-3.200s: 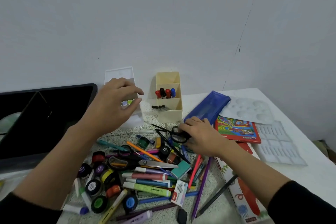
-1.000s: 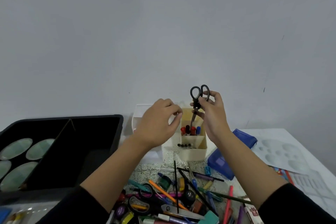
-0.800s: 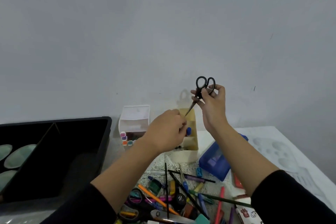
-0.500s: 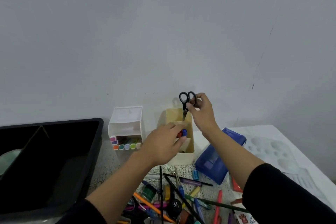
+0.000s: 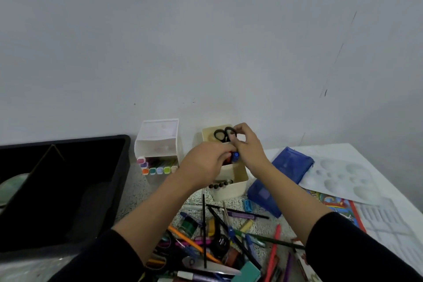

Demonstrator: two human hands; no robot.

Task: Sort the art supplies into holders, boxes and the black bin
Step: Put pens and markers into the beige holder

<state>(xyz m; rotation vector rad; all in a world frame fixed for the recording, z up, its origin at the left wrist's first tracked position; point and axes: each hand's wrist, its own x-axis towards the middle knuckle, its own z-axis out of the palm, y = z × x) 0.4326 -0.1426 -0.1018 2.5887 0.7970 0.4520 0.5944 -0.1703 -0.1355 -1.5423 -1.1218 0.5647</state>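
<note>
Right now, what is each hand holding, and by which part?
The right hand pinches the black scissors by the handle loops, at the beige holder. The left hand curls at the markers; whether it grips one cannot be told.

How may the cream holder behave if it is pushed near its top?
The cream holder looks like thin plastic, so probably light and stiff. Its back part stands tall, with scissors held in it by the right hand, so a high push might tip it.
</note>
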